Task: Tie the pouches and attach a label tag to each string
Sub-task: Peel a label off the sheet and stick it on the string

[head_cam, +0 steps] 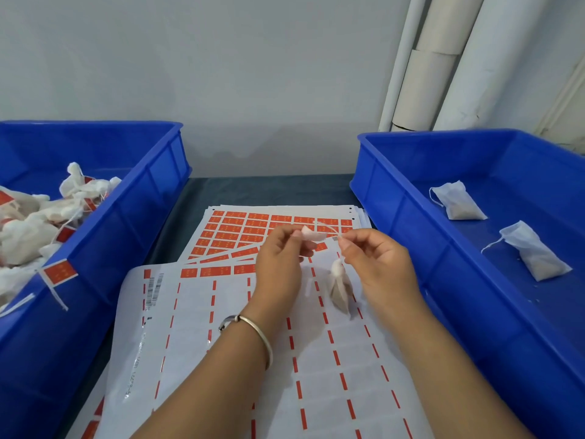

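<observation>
Hands (pixel 329 258) raised (fingers pinching), pouch (pixel 340 288) dangling

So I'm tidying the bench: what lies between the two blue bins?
In the head view, label sheets lie on the dark table between the left bin and the right bin; both hands work above them.

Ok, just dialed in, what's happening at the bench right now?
A person is tagging pouches by hand. The left hand pinches a peeled label while the right hand pinches the string of a tied pouch dangling over the label sheets. The label is not yet folded onto the string. The left blue bin holds finished tagged pouches; two untied pouches lie in the right blue bin.
</observation>
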Demonstrator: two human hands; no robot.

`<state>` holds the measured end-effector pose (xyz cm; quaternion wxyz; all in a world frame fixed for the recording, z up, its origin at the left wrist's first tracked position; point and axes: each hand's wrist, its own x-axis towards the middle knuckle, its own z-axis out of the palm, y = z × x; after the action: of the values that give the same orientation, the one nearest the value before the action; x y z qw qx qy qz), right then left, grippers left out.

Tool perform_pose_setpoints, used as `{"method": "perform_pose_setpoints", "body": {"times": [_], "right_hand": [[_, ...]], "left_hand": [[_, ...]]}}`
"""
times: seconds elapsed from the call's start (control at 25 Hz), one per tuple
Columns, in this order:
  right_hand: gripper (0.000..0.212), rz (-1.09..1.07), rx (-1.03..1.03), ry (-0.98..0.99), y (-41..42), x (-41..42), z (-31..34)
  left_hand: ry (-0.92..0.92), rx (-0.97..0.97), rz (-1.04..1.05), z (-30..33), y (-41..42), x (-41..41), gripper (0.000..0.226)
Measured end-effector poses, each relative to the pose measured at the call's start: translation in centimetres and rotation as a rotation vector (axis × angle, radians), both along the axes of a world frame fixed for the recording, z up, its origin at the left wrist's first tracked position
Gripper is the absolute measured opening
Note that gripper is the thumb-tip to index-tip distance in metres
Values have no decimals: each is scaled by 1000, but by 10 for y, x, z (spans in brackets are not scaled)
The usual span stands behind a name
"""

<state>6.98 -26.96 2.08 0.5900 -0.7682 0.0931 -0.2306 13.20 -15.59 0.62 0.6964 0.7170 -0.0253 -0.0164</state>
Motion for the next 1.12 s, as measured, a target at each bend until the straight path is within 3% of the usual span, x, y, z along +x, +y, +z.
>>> {"method": "perform_pose_setpoints", "body": {"times": [0.16,0.28,0.6,0.8,1.12], "right_hand": [[24,-2,22,-34,-4,1,1],[20,32,81,-68,-7,1,6],[20,-211,180,-123,-13,4,4],[6,-100,215,44,-16,4,3],[16,-69,21,-69,-16,1,6]], "left_hand": [[25,-45,-193,9,-8,-10,24],[54,-24,-261,15,-12,-15,31],[138,-57,-267,18,-18,-19,24],[154,-54,-245,19,-17,-18,22],[131,-26,-267,24,-14,-16,25]]}}
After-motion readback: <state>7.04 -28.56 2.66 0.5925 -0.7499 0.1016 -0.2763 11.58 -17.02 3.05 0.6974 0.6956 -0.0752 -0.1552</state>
